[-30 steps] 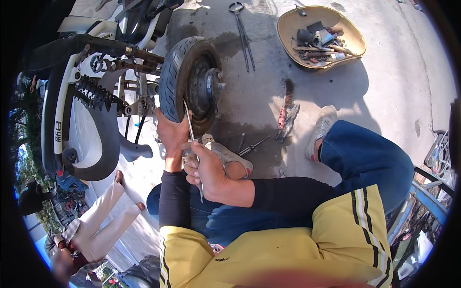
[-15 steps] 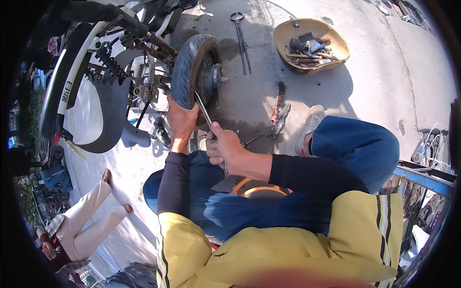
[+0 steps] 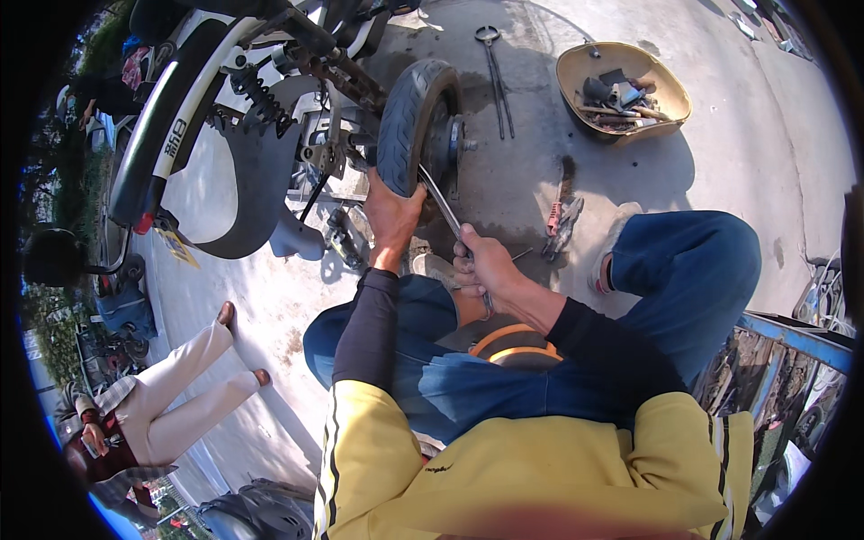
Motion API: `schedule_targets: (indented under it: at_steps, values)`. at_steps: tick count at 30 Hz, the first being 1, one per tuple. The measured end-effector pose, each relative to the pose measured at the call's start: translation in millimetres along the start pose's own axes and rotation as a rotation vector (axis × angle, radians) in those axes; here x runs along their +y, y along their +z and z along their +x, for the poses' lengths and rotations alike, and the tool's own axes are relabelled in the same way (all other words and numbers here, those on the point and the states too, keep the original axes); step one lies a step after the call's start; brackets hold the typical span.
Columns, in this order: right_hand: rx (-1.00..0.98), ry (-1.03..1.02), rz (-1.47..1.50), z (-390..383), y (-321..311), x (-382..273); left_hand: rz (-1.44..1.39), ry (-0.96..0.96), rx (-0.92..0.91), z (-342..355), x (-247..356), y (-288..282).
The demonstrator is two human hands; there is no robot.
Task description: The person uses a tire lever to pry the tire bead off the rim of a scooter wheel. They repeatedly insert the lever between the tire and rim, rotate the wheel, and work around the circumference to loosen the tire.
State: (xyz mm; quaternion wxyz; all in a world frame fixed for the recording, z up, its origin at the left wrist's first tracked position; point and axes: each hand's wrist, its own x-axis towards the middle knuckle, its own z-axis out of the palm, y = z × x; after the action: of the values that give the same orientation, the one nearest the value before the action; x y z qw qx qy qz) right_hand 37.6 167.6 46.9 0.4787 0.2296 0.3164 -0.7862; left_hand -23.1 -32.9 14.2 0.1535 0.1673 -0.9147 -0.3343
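A black wheel tyre (image 3: 407,126) stands upright beside the tipped two-wheeler's rear frame. My left hand (image 3: 392,216) grips the tyre's near lower edge, thumb on its right side; its other fingers are partly hidden. My right hand (image 3: 493,268) is closed round a long silver tyre lever (image 3: 443,202). The lever's far tip meets the tyre's edge by the rim, and its near end shows below my fist. Right of the tyre, the metal hub and axle end (image 3: 463,144) stick out.
Long tongs (image 3: 498,85) lie beyond the wheel. A tan basin (image 3: 670,99) holds several tools. A red-handled brush (image 3: 556,202) and dark pliers-like tool (image 3: 567,229) lie on the concrete. The white-and-black two-wheeler (image 3: 184,126) fills the upper left; a person (image 3: 180,409) is at the lower left.
The whole view has shifted, so the wheel, tools and hands appear farther right. Both hands keep their holds. The lever's near end leans slightly more to the right.
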Motion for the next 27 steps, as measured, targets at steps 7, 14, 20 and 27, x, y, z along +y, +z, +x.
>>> schedule_targets:
  at_steps: [7,14,20,27]
  values:
    - [0.083,-0.137,0.253,4.4,55.9,48.6,0.062,-0.030,0.008,0.1,-2.2,-4.8]
    - [-0.063,0.016,-0.079,4.9,-31.7,-5.4,0.009,0.026,0.006,0.9,-6.1,-5.5]
    - [0.056,-0.031,0.352,-15.4,52.2,26.8,0.012,-0.001,-0.008,2.6,1.0,-4.8]
    - [-0.124,0.038,0.348,-77.9,136.2,127.1,0.097,0.038,0.021,1.0,-1.5,3.5]
